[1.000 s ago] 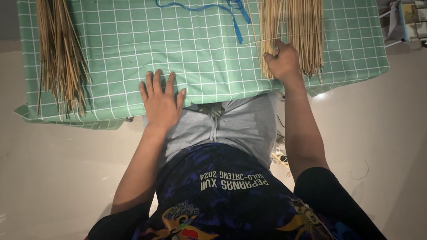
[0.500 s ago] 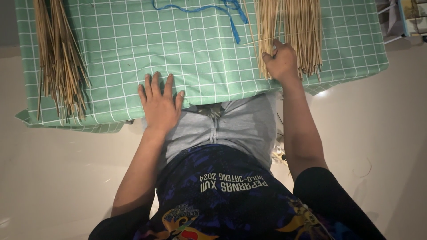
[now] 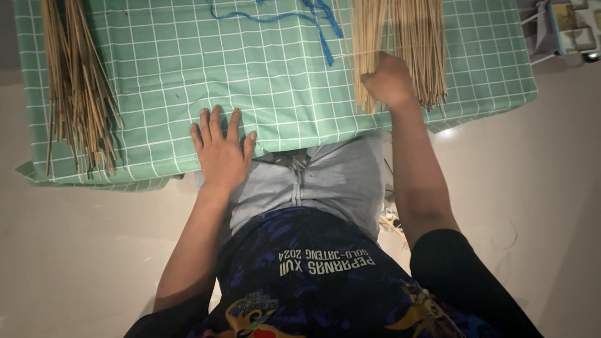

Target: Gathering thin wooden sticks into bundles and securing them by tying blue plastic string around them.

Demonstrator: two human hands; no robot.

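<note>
Pale glossy floor surrounds a worktop (image 3: 188, 69) draped in a green cloth with a white grid. At its near edge the left hand (image 3: 220, 150) lies flat and released, fingers spread on the cloth. The right hand (image 3: 389, 80) is clenched around the near ends of a loose sheaf of thin tan sticks (image 3: 400, 44) lying at the right. A second sheaf of darker sticks (image 3: 78, 81) rests at the far left, well apart. A thin blue cord (image 3: 294, 17) trails across the far middle. Gathering the right sheaf appears to be the step in hand; a firm, even grip seems called for.
</note>
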